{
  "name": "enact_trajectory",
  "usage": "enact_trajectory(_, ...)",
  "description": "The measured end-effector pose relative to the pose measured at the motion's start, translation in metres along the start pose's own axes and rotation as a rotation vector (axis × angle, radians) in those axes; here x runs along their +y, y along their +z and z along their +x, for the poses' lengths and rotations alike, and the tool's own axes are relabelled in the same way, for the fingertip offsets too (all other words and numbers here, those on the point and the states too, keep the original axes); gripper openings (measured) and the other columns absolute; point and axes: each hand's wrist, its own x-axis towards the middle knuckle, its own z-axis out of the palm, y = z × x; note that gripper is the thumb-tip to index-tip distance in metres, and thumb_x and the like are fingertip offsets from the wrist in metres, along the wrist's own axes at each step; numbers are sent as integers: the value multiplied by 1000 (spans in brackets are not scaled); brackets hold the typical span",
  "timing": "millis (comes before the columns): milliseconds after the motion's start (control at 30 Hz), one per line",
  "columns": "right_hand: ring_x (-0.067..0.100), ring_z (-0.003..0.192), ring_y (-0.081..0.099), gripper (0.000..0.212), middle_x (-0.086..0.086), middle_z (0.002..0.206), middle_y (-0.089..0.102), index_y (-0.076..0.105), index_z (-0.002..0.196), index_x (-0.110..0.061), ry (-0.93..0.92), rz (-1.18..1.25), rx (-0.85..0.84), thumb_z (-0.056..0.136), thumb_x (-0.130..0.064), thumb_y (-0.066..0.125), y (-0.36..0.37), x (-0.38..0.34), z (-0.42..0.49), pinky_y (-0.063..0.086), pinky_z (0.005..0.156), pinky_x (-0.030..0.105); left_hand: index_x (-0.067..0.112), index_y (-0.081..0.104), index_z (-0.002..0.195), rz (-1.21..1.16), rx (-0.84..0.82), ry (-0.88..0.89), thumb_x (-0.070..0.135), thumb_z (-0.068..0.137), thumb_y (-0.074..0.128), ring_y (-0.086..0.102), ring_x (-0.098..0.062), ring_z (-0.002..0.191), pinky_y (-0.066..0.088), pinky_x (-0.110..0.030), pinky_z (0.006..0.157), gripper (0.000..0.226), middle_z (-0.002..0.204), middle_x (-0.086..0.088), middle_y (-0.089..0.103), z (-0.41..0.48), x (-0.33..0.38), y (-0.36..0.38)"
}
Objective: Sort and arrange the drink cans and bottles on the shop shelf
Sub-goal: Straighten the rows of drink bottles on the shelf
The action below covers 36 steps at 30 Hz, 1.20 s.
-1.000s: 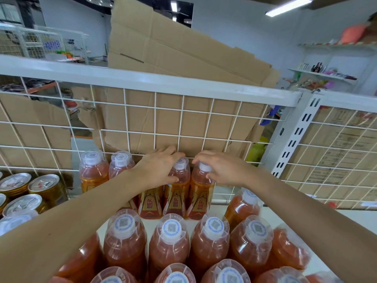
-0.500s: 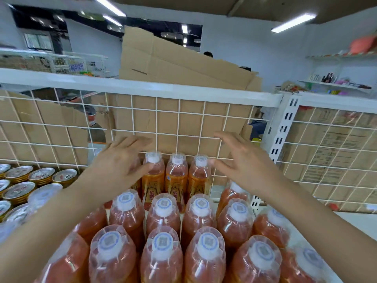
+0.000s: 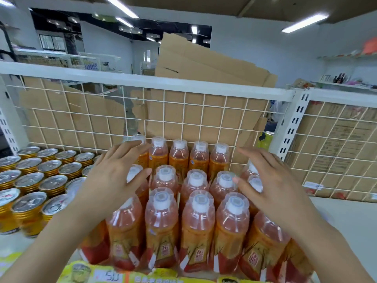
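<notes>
Several orange drink bottles [image 3: 196, 213] with white caps and clear cap covers stand in rows on the white shelf [image 3: 350, 217], the back row against the wire grid. My left hand [image 3: 114, 176] hovers over the left side of the block, fingers spread and straight, holding nothing. Over the block's right side my right hand [image 3: 271, 184] is spread the same way, its fingertips near the bottle caps. Gold cans [image 3: 38, 180] with silver tops stand packed in rows to the left of the bottles.
A white wire grid back panel [image 3: 204, 111] with a top rail closes the shelf's rear, cardboard [image 3: 204, 64] behind it. A slotted upright [image 3: 293, 123] divides the bays. Yellow price strip [image 3: 142, 276] runs along the front edge. Bare shelf lies right of the bottles.
Both hands let go of the back-row bottle caps and pulled back toward me, opening and spreading apart to either side of the bottle block. The view drew back and down.
</notes>
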Motion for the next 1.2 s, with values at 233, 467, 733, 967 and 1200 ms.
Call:
enact_trajectory(233, 19, 111, 55, 53, -6, 126, 52, 41, 133, -29, 71, 34, -69, 84, -52, 38, 10, -68, -22, 49, 83, 36, 19, 52, 128, -57, -44, 3, 51, 84, 37, 51, -27, 110, 45, -47, 89, 56, 126, -2, 55, -39, -43, -25)
enact_trajectory(467, 17, 106, 56, 49, -5, 127, 54, 45, 129, -26, 75, 13, -93, 84, -48, 45, 30, -121, -24, 42, 77, 26, 21, 52, 129, -111, -118, -6, 55, 81, 33, 45, -23, 119, 42, -44, 94, 62, 134, 2, 51, -66, -86, -36)
enact_trajectory(733, 12, 126, 41, 50, -10, 139, 41, 39, 138, -28, 15, 60, -216, 91, -36, 54, 59, -151, 31, 38, 98, 30, 27, 48, 132, -177, -210, -10, 63, 76, 28, 43, -19, 124, 37, -33, 98, 70, 130, 3, 52, -41, -115, -35)
enact_trajectory(967, 12, 132, 36, 56, -7, 145, 39, 33, 142, -27, -101, 11, -463, 92, -35, 55, 96, -153, 95, 31, 101, 27, 27, 48, 131, -230, -403, -89, 42, 85, 56, 54, -21, 110, 46, -36, 89, 50, 123, 2, 56, 1, -128, -5)
enact_trajectory(1200, 18, 112, 49, 58, -1, 121, 53, 48, 130, -19, -152, -19, -673, 79, -37, 70, 117, -148, 128, 41, 89, 32, 21, 57, 120, -298, -553, -49, 59, 63, 58, 53, -10, 99, 42, -26, 85, 68, 113, 5, 61, 27, -138, 9)
